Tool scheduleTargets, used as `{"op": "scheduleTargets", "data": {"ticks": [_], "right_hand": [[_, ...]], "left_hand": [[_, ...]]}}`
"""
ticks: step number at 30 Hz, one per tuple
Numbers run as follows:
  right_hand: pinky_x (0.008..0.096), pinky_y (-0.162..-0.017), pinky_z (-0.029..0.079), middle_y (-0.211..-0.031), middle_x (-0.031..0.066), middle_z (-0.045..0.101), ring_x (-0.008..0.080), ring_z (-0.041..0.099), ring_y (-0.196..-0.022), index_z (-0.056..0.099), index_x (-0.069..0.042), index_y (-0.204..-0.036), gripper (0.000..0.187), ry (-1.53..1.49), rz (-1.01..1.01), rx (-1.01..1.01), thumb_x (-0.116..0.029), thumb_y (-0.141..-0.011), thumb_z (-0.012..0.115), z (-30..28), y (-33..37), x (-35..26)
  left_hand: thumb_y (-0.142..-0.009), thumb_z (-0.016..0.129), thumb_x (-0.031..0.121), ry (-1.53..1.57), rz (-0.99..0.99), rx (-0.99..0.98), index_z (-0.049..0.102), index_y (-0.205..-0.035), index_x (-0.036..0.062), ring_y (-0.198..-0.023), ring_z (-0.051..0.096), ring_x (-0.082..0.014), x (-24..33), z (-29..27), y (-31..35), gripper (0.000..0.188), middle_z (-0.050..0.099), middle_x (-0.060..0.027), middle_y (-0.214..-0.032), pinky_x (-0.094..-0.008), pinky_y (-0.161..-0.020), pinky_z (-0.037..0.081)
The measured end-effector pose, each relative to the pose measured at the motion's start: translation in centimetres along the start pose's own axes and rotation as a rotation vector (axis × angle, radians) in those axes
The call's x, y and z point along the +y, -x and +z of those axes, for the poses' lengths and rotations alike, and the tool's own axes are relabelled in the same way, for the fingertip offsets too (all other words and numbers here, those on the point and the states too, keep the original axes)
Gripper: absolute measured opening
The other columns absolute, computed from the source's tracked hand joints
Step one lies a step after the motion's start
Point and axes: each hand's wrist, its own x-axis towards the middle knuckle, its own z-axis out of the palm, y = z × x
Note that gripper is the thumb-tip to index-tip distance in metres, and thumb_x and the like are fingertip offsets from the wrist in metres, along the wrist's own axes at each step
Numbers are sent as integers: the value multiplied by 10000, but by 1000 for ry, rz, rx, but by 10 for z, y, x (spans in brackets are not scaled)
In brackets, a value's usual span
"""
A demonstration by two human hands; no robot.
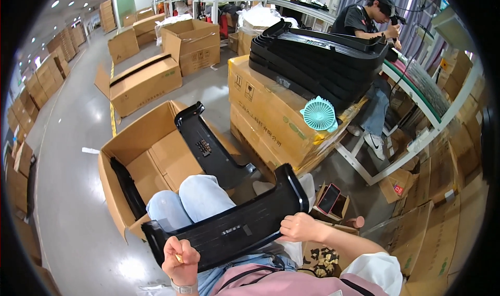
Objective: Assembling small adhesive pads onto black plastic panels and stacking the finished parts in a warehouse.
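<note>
A long black plastic panel (224, 233) with upturned ends lies across my lap, a small patch of raised details at its middle. My right hand (298, 227) is closed at the panel's near edge, close to its right end; its fingertips are partly hidden. Over the left end of the panel, my left hand (181, 255) is closed in a pinch, and a small yellowish piece shows between its fingers. A similar black panel (208, 147) leans in the open cardboard box (138, 134) before my knees, and another dark panel (127, 186) rests along the box's left side.
Stacked black panels (312, 61) and a turquoise fan (319, 113) sit on taped cartons (265, 124) ahead. Small black and yellow pieces (322, 260) lie in a box by my right arm, near a phone (328, 198). A person (364, 22) works at a bench at right.
</note>
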Motion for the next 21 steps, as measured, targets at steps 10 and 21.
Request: {"op": "scheduleTargets", "data": {"ticks": [10, 21], "right_hand": [[279, -413, 382, -608, 4, 404, 158, 485, -554, 459, -113, -608, 325, 221, -129, 223, -294, -663, 723, -125, -49, -3], [395, -590, 459, -677, 99, 563, 300, 593, -666, 551, -36, -675, 316, 1014, 428, 432, -299, -699, 725, -319, -88, 76]], "left_hand": [[-630, 504, 31, 85, 228, -298, 416, -588, 44, -382, 259, -111, 4, 9, 15, 99, 406, -73, -577, -255, -397, 222], [-761, 433, 207, -16, -131, -74, 331, -569, 90, -438, 230, -110, -9, 4, 2, 247, 298, -11, -549, -265, -412, 198]]}}
